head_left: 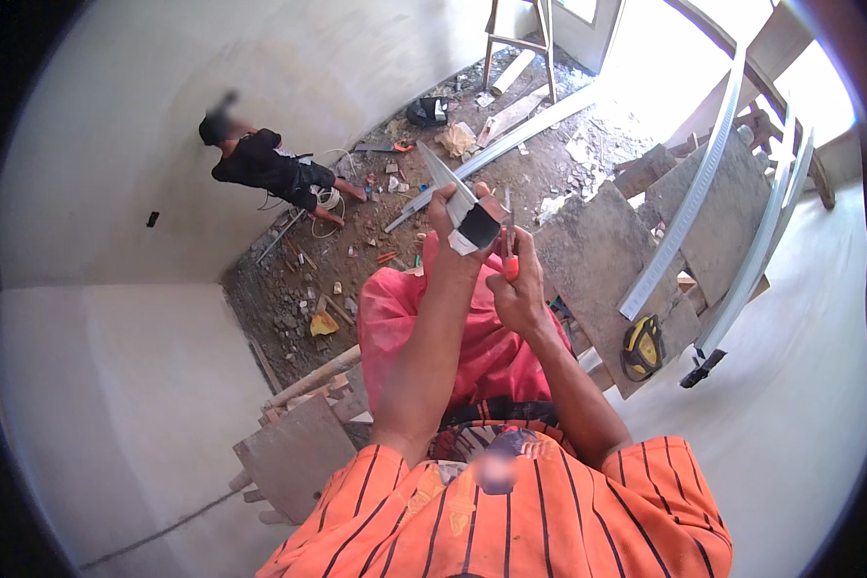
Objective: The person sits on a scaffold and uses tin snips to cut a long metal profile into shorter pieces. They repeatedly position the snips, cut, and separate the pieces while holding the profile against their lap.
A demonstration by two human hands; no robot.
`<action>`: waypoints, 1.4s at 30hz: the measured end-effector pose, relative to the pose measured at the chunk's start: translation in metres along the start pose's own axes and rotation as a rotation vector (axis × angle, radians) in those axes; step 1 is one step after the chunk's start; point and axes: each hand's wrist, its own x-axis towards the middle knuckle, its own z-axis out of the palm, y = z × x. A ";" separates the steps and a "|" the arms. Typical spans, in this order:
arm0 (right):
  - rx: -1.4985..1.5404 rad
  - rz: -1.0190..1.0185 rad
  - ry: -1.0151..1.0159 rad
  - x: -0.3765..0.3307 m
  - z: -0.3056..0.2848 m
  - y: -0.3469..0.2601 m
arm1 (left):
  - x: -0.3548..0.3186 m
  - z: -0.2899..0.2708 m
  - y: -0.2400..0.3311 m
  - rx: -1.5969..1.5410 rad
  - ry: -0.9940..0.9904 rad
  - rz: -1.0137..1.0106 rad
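My left hand [445,214] is closed around a long, pale metal channel [450,181]. Its near end shows a dark hollow and a bent white flap, and its far end points away over the floor. Beside that end, my right hand [520,299] grips a hand tool [512,266] with a red-orange handle and a thin metal part pointing up. Whether it is a pair of snips or another tool cannot be made out. The tool's metal part is close against the channel's end; whether they touch is unclear.
Rough boards [588,260] at right carry a yellow-black tape measure [643,347] and long metal strips [703,183]. Below, debris covers the dirt floor [289,289]. Another person [270,164] in black stands by the left wall. A wooden ladder [520,40] stands at the back.
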 end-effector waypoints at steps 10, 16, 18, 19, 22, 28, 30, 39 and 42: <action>-0.019 0.050 -0.046 -0.002 -0.005 -0.011 | -0.004 -0.002 -0.004 0.015 -0.050 -0.016; -0.095 0.028 -0.042 0.000 -0.007 -0.010 | -0.003 -0.001 -0.007 0.031 -0.101 0.018; -0.092 0.038 -0.033 0.000 -0.005 -0.008 | -0.001 -0.009 -0.004 0.037 -0.177 0.020; -0.059 0.039 -0.032 0.000 -0.004 -0.009 | 0.000 -0.012 -0.002 0.049 -0.196 0.016; 0.022 0.064 -0.017 0.002 -0.003 -0.006 | 0.001 -0.014 -0.002 0.085 -0.190 0.037; 0.179 0.084 0.072 -0.003 0.004 0.028 | -0.005 -0.009 -0.004 0.066 -0.024 0.047; 0.141 0.087 0.077 -0.001 -0.004 0.025 | -0.004 -0.005 -0.005 0.077 0.053 0.138; -0.522 -0.062 -0.167 0.003 -0.072 -0.026 | -0.013 -0.002 -0.001 0.296 0.213 0.164; -0.547 -0.022 -0.222 0.000 -0.084 -0.035 | -0.023 0.008 -0.012 0.374 0.265 0.218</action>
